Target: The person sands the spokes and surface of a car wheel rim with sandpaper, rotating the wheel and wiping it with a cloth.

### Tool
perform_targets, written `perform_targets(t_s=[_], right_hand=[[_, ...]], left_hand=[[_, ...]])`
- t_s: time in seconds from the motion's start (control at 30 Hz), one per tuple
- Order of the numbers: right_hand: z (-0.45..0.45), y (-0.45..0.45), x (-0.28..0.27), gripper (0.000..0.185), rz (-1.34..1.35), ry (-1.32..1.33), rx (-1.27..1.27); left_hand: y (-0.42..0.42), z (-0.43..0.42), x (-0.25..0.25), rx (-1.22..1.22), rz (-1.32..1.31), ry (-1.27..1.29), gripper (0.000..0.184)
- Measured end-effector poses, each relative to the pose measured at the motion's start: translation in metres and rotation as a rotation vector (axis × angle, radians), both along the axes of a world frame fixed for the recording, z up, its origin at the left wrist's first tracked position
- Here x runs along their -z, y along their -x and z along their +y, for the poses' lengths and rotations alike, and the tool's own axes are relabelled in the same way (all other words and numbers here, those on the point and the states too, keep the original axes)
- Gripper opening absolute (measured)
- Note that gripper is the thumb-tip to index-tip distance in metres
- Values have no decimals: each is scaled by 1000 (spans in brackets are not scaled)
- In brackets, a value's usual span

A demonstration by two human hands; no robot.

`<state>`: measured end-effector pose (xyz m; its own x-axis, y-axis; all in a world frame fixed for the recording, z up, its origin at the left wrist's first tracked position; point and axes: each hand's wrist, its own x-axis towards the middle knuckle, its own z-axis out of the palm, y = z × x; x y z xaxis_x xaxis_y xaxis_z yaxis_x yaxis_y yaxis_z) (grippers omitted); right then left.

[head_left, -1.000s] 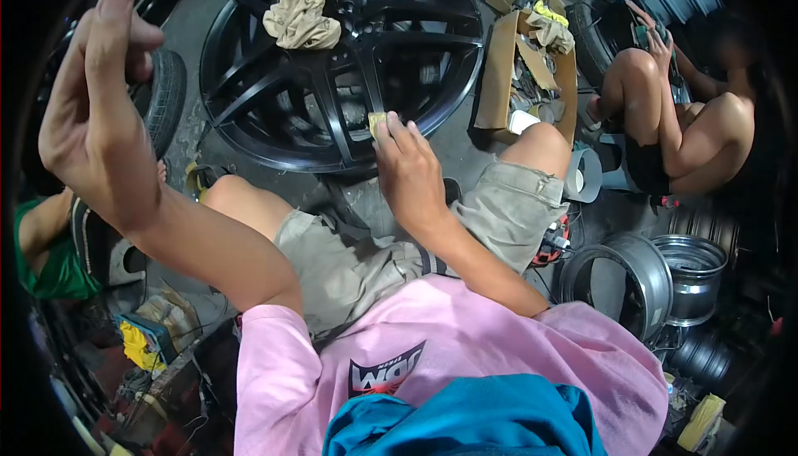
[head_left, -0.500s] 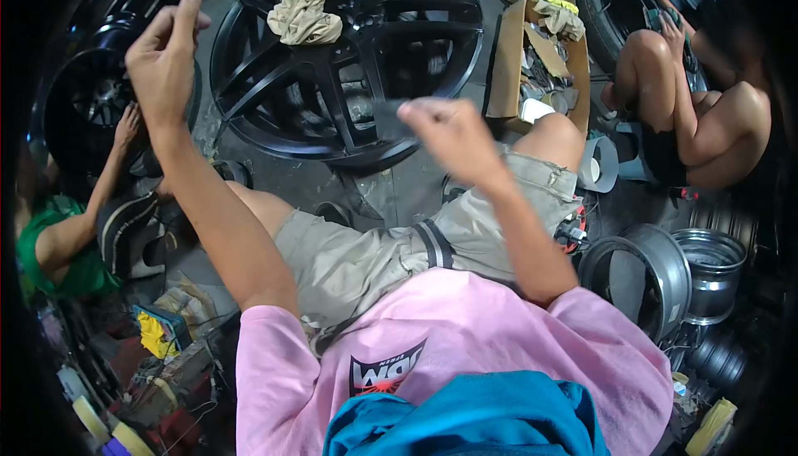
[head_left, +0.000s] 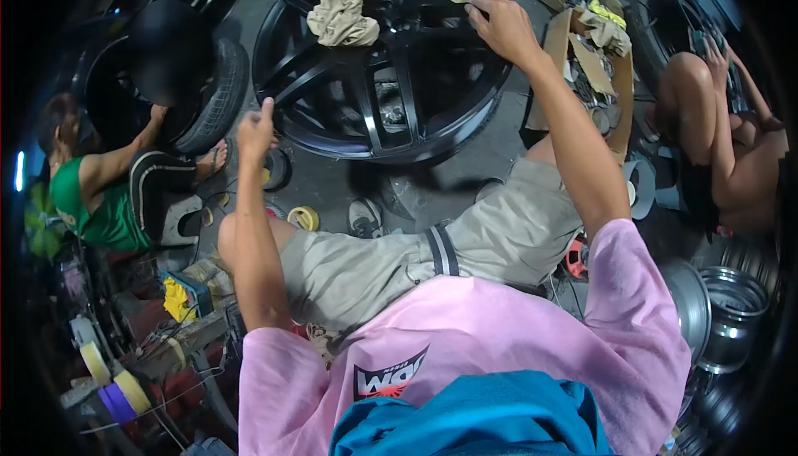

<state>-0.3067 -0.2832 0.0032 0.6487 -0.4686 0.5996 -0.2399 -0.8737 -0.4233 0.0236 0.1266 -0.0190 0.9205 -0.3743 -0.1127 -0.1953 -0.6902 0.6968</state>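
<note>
A large black alloy wheel lies face up in front of me, with a crumpled beige cloth on its upper left spokes. At the wheel's near left edge, my left hand is closed on the rim, thumb up; its fingertips are partly hidden. My right hand is above the wheel's right side, pinching a small flat yellowish-tan piece between thumb and fingers. What that piece is made of is too small to tell.
To the right stands a cardboard box full of scraps. A person in green sits at left beside a tyre; another person crouches at right. A silver wheel rim and tape rolls lie around.
My left hand has come down from the air to the wheel's edge. My right hand has moved up and right over the wheel, showing the yellowish piece. The whole view has shifted.
</note>
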Motion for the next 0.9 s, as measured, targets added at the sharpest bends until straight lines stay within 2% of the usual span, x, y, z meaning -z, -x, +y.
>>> perform_targets(t_s=[0.1,0.17,0.23,0.37,0.47,0.7,0.77,0.9], right_hand=[[-8,-14,4,29,54,-100,63],[-12,-21,8,33,95,-76,63],[-13,-28,7,37,195,-93,122],[-15,-37,-3,41,275,-203,173],[-19,-38,-6,41,302,-210,159],[-9,-15,-9,40,330,-184,67],[11,-2,-18,40,350,-270,143],[41,20,-26,41,366,-421,240]], left_hand=[[37,0,8,-13,158,190,62],[31,5,50,-42,52,217,65],[67,-6,23,-125,103,309,66],[78,-22,16,-276,115,376,67],[60,-18,32,-275,125,329,66],[25,-34,28,-249,49,288,71],[-15,-42,44,-173,54,308,75],[-58,-71,25,-3,80,327,74]])
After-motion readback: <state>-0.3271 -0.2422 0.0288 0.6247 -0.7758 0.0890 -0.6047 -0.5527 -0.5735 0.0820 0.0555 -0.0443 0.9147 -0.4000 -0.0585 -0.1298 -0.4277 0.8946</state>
